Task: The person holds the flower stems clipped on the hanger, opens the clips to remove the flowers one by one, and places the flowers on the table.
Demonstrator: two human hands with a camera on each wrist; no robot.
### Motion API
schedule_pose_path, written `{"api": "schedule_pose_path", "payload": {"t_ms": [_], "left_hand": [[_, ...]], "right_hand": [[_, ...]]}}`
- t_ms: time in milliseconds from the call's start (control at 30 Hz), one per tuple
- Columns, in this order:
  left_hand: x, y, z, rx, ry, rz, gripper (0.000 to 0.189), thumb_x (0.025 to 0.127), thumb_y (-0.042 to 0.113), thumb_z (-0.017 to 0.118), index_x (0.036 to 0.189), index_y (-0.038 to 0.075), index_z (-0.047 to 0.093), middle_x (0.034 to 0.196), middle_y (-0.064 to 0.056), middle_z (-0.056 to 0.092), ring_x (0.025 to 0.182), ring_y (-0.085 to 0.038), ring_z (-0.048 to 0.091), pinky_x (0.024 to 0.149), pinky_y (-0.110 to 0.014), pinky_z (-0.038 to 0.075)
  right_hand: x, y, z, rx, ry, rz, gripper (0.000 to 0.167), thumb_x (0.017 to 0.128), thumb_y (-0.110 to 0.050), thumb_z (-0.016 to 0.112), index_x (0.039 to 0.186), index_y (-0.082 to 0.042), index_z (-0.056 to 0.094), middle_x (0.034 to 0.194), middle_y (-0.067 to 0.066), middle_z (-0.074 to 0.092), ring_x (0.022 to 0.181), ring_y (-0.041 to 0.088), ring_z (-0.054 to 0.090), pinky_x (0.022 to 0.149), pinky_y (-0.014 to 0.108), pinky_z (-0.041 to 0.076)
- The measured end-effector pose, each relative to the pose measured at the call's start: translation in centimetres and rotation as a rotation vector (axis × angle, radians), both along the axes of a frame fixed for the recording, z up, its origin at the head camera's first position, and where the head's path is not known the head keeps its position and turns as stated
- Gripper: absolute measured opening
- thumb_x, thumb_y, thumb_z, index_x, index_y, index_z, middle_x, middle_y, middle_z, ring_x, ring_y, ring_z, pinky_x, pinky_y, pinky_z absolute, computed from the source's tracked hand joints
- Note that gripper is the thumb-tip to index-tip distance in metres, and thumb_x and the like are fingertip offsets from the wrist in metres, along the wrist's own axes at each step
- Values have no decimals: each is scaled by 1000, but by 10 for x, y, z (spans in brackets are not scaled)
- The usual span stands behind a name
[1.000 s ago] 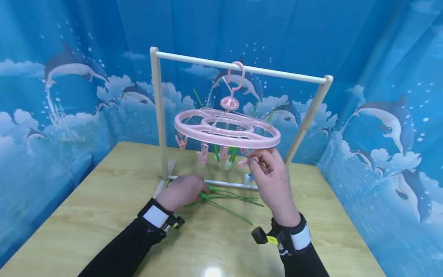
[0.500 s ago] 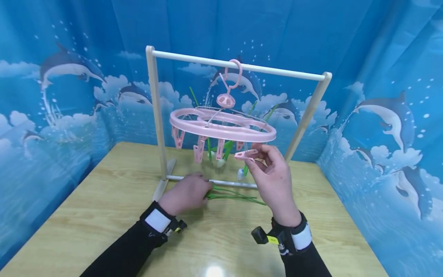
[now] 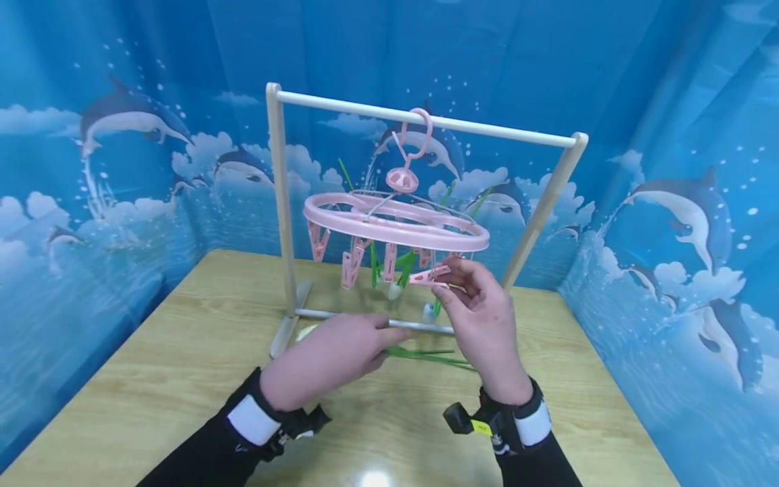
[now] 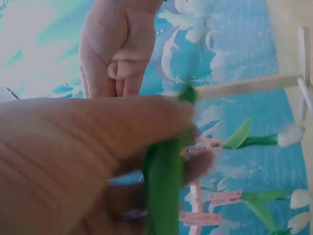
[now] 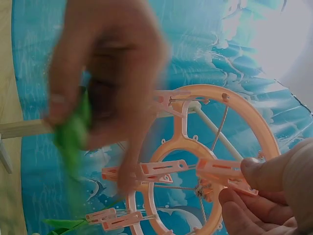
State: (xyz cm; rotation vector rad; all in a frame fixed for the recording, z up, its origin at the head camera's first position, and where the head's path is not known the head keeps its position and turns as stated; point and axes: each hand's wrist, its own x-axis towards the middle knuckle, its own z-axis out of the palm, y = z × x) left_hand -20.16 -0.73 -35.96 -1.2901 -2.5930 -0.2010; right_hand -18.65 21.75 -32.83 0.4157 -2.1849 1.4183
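- Desk [image 3: 596, 399]: pale wood-look top, carries the stand.
- Stand [image 3: 278, 196]: pale frame, top bar bears the hanger.
- Hanger [image 3: 395, 233]: pink oval with inner rings, probably light plastic; hooked over the bar and likely to sway if tugged, so pull on it gently.
- Flower [image 4: 164, 191]: in the left grip [image 3: 331, 355], low in front of the stand, below the hanger. Broad green leaf along a thin stem. Likely artificial: very light, bendy stem, soft leaf, bit slick, hard to break though the leaf may crease. Best hold: firm stem just by the leaf base, not the bloom. Its own bloom can't be made out; pale bloom [image 3: 306, 331] shows behind the left grip, owner unclear. Green stems [image 3: 426, 354] poke out on the other side, count unclear.
- Hung flowers [image 4: 291, 134]: white blooms down, green leaves, clipped under the hanger.
- Left grip: thumb and fingers closed round the flower's green part; blurred in both wrist views.
- Right grip [image 3: 483, 314]: thumb and fingers pinch the peg.
- Peg [image 3: 430, 275]: pink, slotted, tilted near level just under the hanger's rim. Likely stiff, springy plastic; squeeze at the handle ends.
- Other pegs [image 3: 390, 262]: same pink, dangling.
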Motion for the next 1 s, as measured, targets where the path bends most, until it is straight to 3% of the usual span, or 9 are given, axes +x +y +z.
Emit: {"api": "schedule_pose_path", "payload": {"t_ms": [67, 167, 300, 367, 500, 600, 700, 833, 1000], "left_hand": [[2, -2, 5, 90, 71, -11, 35, 99, 25, 83, 132, 24, 72, 103, 7, 78, 76, -4, 69, 66, -16, 57], [3, -7, 9, 238, 200, -34, 23, 97, 24, 86, 114, 20, 72, 97, 9, 79, 76, -4, 71, 69, -16, 59], [3, -14, 13, 372, 281, -23, 14, 95, 20, 87, 105, 19, 77, 90, 10, 79, 73, -3, 71, 67, -16, 59], [2, -16, 16, 413, 269, -4, 17, 94, 21, 89, 107, 20, 77, 92, 10, 81, 73, -2, 73, 67, -15, 59], [0, -19, 18, 444, 173, 8, 21, 93, 18, 89, 111, 21, 78, 100, 8, 84, 74, -2, 72, 65, -13, 56], [0, -20, 18, 447, 65, 9, 20, 96, 17, 86, 114, 21, 77, 106, 6, 83, 73, -1, 68, 65, -12, 54], [0, -19, 20, 416, 2, 24, 26, 94, 24, 88, 116, 20, 74, 107, 5, 82, 76, -1, 67, 68, -13, 56], [1, -19, 22, 368, 7, 54, 31, 92, 26, 91, 116, 20, 72, 105, 5, 81, 76, -2, 68, 69, -14, 57], [3, -19, 23, 368, 58, 82, 24, 97, 27, 86, 118, 20, 76, 102, 6, 84, 66, 1, 65, 59, -10, 49]], "right_hand": [[2, 0, 0, 4, 25, 6, 36, 101, 0, 75, 136, -2, 66, 132, 10, 73, 118, 15, 73, 104, 20, 60], [4, 0, 0, 7, 58, 8, 32, 100, 1, 75, 131, 0, 68, 129, 11, 74, 113, 11, 74, 102, 20, 61], [8, 1, 1, 4, 57, -13, 26, 99, 2, 75, 124, -1, 71, 123, 11, 78, 98, 7, 75, 88, 21, 65], [10, 1, 3, -7, 30, -14, 22, 100, 1, 75, 121, -4, 73, 119, 9, 78, 84, 7, 75, 76, 23, 66], [13, 2, 6, -42, -25, 8, 17, 102, -1, 74, 116, -9, 77, 121, 4, 76, 61, 12, 70, 58, 29, 62], [15, 3, 6, -70, -43, 16, 15, 102, -1, 74, 114, -10, 79, 121, 2, 74, 57, 14, 68, 54, 29, 60], [14, 3, 6, -84, -47, 24, 16, 102, 0, 73, 114, -10, 79, 117, 2, 75, 56, 14, 67, 54, 28, 60], [13, 4, 6, -88, -54, 41, 16, 103, 1, 72, 115, -8, 79, 118, 2, 76, 55, 15, 66, 54, 28, 61], [13, 4, 7, -96, -91, 62, 15, 104, 1, 70, 115, -6, 77, 123, -3, 73, 55, 14, 66, 54, 30, 62]]}}
